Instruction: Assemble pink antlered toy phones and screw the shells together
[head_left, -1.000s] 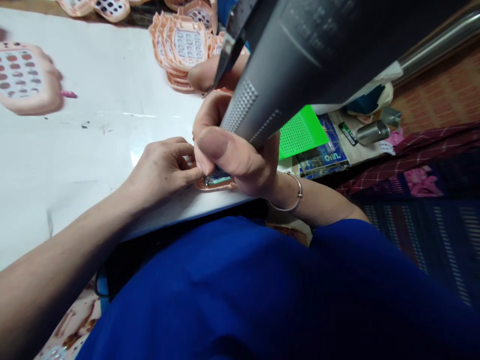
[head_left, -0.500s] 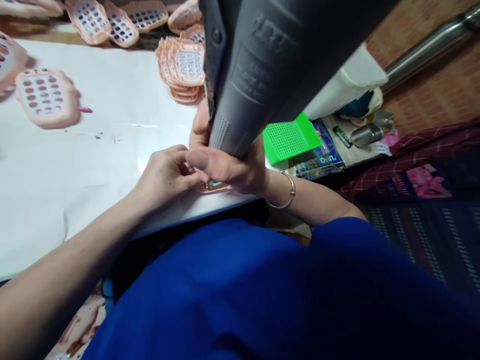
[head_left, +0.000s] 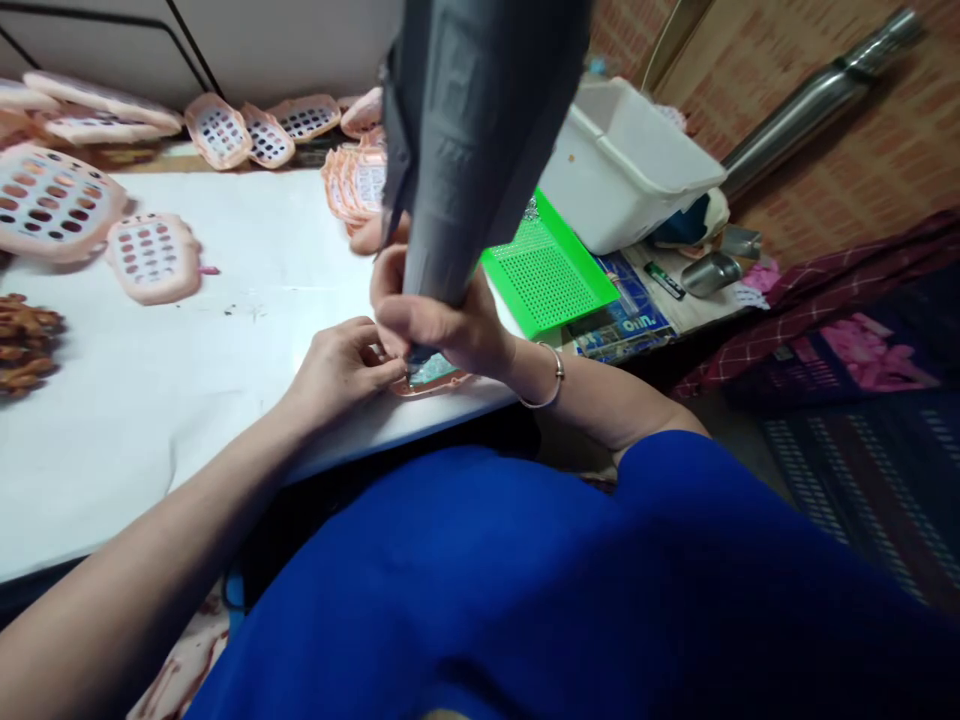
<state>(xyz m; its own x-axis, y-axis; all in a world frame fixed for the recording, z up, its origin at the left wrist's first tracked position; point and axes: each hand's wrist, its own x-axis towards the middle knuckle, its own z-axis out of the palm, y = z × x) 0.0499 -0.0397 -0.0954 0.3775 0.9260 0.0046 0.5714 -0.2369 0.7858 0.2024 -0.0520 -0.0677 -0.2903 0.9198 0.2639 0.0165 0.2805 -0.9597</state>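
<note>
My right hand [head_left: 454, 325] is wrapped round a dark grey electric screwdriver [head_left: 450, 200], which stands nearly upright with its tip down. That tip meets the left end of a peach plastic shell [head_left: 442, 386] lying at the table's front edge. Inside the shell shows a green circuit board [head_left: 435, 370], partly covered by my right hand. From the left, my left hand [head_left: 341, 370] pinches near the shell's end, its fingertips right beside the screwdriver tip. A screw at the tip is too small to make out.
Beyond my hands stands a stack of peach shells [head_left: 356, 185]. More lie at left, including a shell with a grid of holes [head_left: 154, 260], near a brown heap [head_left: 26, 345]. At right are a green perforated tray [head_left: 555, 290] and a white bin [head_left: 637, 150].
The screwdriver has become more upright, and its tip now shows at the shell. My view has shifted, bringing in more of the table's back and the brown heap. Both hands keep their grip.
</note>
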